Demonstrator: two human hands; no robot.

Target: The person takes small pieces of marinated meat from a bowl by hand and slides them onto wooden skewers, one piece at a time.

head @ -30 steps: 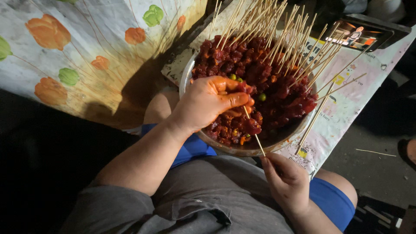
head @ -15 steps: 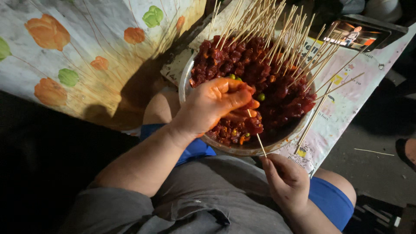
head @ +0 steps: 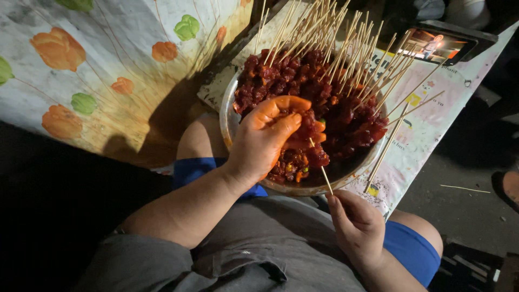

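A bamboo skewer (head: 323, 174) is pinched in the right hand (head: 358, 227); a red marinated meat piece (head: 315, 156) is gripped by the left hand (head: 265, 141) over the metal bowl (head: 229, 116) of finished skewers (head: 330, 59).

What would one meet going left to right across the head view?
Flower-patterned cloth → left hand → wooden skewer held by the right hand → phone at the far right.

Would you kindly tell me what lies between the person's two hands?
In the head view, a thin wooden skewer spans from the right hand up to the left hand over the meat bowl.
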